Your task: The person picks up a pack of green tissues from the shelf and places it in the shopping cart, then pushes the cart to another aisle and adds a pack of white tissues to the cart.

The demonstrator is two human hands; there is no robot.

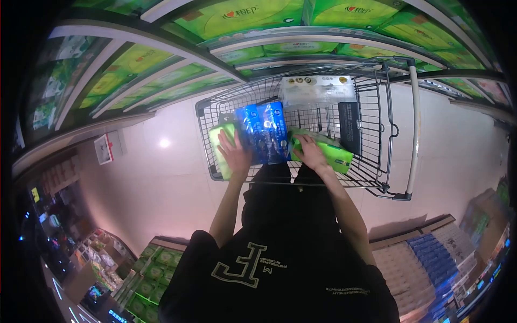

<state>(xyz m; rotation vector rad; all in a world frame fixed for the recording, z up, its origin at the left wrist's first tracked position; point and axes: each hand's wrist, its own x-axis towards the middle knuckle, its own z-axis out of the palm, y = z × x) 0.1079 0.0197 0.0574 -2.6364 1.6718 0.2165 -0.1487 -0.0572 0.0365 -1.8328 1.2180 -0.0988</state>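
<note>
In the wire shopping cart (377, 116), my left hand (235, 153) lies with fingers spread on a light green pack (221, 144) at the cart's left end. Two blue plastic-wrapped packs (269, 132) stand side by side between my hands. My right hand (311, 152) rests on a bright green pack (336, 156) at the cart's near side, its fingers slightly apart; its underside is hidden. Behind these, a white wrapped pack (316, 90) sits at the cart's far side, with a dark pack (350, 128) to its right.
Shelves of green packs (237, 16) run along the far side. Stacked green packs (156, 274) stand at the lower left, and blue packs (433, 258) at the lower right. A red and white framed sign (103, 149) is on the left by the pale floor (167, 177).
</note>
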